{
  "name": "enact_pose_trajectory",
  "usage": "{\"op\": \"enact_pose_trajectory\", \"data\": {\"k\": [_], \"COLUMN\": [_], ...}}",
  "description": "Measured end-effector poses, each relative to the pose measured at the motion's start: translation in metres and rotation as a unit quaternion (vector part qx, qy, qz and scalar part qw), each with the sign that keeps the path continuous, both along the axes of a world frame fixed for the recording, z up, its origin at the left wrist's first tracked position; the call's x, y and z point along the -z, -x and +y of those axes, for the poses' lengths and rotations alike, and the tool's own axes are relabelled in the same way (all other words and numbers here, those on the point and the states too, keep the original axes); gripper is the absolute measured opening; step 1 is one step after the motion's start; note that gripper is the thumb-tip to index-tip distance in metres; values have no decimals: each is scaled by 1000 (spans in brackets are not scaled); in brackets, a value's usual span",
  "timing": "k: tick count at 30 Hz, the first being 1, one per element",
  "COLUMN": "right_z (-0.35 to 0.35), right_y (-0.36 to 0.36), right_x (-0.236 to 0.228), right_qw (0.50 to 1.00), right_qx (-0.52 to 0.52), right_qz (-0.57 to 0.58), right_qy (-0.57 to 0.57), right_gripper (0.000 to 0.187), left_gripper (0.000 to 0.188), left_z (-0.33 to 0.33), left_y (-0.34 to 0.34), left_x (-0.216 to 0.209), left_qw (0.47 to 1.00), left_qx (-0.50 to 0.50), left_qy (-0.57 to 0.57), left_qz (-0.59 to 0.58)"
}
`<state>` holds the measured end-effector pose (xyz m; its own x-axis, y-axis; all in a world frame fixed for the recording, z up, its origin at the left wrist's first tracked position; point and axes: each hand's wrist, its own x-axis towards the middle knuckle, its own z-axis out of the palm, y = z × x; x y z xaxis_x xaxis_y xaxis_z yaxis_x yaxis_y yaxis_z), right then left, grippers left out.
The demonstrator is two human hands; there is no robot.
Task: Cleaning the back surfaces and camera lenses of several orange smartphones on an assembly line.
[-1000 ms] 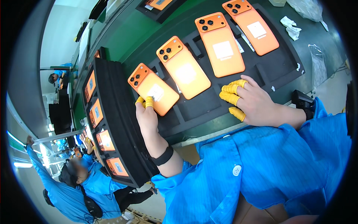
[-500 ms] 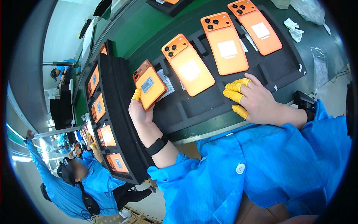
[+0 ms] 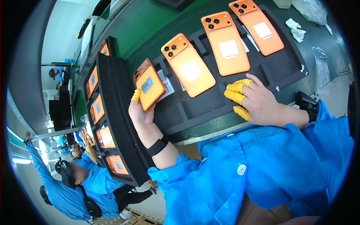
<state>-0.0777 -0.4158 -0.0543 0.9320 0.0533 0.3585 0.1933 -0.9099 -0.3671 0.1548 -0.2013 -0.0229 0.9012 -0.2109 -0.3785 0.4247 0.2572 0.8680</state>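
Observation:
My left hand (image 3: 141, 112) grips the lower end of an orange smartphone (image 3: 150, 87) and holds it tilted over the left end of a black foam tray (image 3: 195, 108). A label is on the phone's back, and a yellow finger cot covers a fingertip of that hand. In the tray lie more orange smartphones, back up: one in the middle (image 3: 192, 69), one right of it (image 3: 228, 48) and one at the far right (image 3: 258, 30). Each has a pale square on its back. My right hand (image 3: 258, 99), in yellow finger cots, rests open at the tray's near edge, holding nothing.
To the left stands a stack of black trays (image 3: 123, 123) with orange phones in its top one. Crumpled white paper (image 3: 296, 30) and clear plastic bags (image 3: 312, 10) lie at the far right of the green table (image 3: 157, 33). Co-workers in blue (image 3: 67, 191) are at the left.
My left hand and its phone have shifted slightly left. At the far edge, another dark tray has moved a little, and its orange item no longer shows. My right hand stays put.

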Motion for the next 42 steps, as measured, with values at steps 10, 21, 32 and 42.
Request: {"op": "enact_pose_trajectory", "data": {"k": [10,21,32,42], "right_z": [-1,0,3,1], "right_y": [-1,-1,-6,-4], "right_x": [-2,-12,-21,-19], "right_qw": [1000,997,996,998], "right_qx": [-5,7,-4,5], "right_qz": [12,78,86,61], "right_qy": [1,14,0,-9], "right_gripper": [31,42,41,40], "left_gripper": [29,29,30,29], "left_z": [1,-7,-3,-3], "left_y": [4,27,34,30], "left_x": [8,1,10,21], "left_qw": [998,988,968,968], "left_qx": [-8,29,53,56], "left_qy": [57,72,177,181], "left_qz": [-38,-131,-171,-164]}}
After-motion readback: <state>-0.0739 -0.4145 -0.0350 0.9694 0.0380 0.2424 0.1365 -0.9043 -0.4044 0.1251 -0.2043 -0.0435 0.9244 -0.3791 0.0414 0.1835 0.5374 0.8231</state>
